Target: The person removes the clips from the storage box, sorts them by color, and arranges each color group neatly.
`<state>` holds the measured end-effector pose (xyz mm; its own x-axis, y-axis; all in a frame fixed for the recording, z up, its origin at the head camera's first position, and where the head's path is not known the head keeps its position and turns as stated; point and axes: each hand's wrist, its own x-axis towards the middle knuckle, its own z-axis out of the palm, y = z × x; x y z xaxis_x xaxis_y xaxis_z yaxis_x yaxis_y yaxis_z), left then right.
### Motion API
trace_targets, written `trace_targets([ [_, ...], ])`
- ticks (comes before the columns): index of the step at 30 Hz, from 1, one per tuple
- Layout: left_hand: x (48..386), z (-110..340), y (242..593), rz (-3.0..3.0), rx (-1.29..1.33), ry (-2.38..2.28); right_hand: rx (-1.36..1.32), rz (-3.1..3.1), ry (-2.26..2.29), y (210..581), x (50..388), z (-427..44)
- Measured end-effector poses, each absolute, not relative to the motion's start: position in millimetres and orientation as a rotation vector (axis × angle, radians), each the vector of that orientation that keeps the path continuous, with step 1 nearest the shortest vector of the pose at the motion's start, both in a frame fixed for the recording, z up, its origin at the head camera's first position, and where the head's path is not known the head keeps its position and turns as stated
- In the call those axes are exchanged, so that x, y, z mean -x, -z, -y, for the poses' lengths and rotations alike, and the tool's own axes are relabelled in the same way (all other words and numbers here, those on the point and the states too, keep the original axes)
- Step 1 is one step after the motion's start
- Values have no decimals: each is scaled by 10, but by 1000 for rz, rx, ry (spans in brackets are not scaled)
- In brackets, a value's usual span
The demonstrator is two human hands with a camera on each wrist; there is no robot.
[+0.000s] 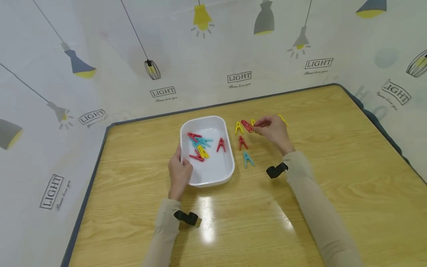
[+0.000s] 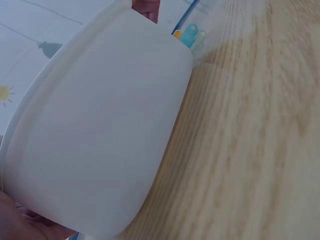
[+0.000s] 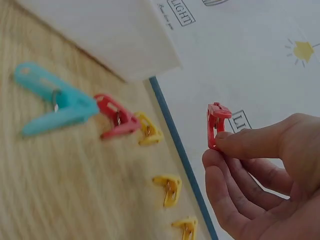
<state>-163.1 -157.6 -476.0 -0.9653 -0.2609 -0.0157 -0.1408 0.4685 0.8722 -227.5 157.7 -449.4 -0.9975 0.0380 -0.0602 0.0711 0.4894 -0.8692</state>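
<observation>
The left hand [image 1: 179, 172] grips the left side of the white tray [image 1: 207, 183], thumb over the rim and fingers along the outer wall. Beyond the tray's right side, the right hand [image 1: 276, 131] pinches a red clothespin [image 3: 210, 125] between thumb and fingertips, the other fingers curled loosely below. That clothespin is held to the right of the tray's far half, well apart from the left hand.

Inside the tray, a cluster lies toward its left wall: a red clip [image 1: 193, 137], overlapping teal clips [image 1: 201, 141], a yellow clip [image 1: 202, 152] and a lower red clip [image 1: 197, 156]. Another red clip lies apart near the tray's right wall.

Outside the tray, just off its right wall, a yellow peg [image 1: 238, 128], a red peg [image 1: 243, 142] and a teal peg [image 1: 247, 159] lie in a rough line; two more yellow pegs are farther right of the tray, partly hidden by the right hand. All rest on the wood-grain table [image 1: 133, 178] under the tray.

Behind the tray, a pale backdrop [image 1: 116, 37] with printed lamps repeats "LIGHT" in boxed capitals; the script beneath is too small to read fully.
</observation>
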Motion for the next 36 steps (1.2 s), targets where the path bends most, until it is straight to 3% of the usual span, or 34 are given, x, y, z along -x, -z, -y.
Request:
trace_targets([
  [36, 1628, 1589, 4802, 2558, -321, 1472, -311, -2850, 1437, 4902, 1962, -1789],
])
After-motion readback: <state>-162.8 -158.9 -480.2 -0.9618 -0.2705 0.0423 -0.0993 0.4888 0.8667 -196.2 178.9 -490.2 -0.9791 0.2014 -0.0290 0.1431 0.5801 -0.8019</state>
